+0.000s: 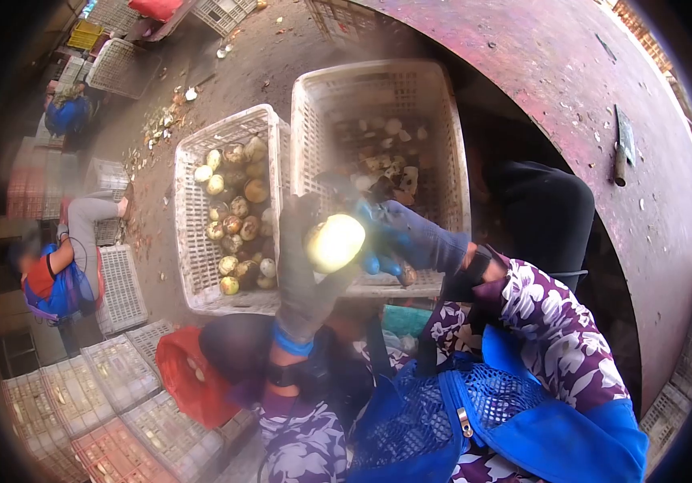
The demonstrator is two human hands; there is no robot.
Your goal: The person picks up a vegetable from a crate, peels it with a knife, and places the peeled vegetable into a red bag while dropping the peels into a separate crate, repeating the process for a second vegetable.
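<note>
My left hand [304,262], in a grey glove with a blue band at the wrist, is closed around a round, pale yellow, peeled-looking fruit [336,242]. Close on its right, my right hand [390,233] wears a blue-stained glove, its fingers curled. A brown handle end [406,276] pokes out below those fingers; the rest of this tool is hidden or blurred. Both hands are over the near part of a large white crate [460,161] with pale scraps [394,127] inside. Left of it, a smaller white crate [185,209] holds many brown-and-yellow round fruits [233,224].
At right is a pinkish tabletop [571,97] with a knife [624,145] lying on it. A red container [195,377] and stacked crates [113,374] stand at lower left. Another person [68,262] sits farther left. Scraps [167,121] litter the floor.
</note>
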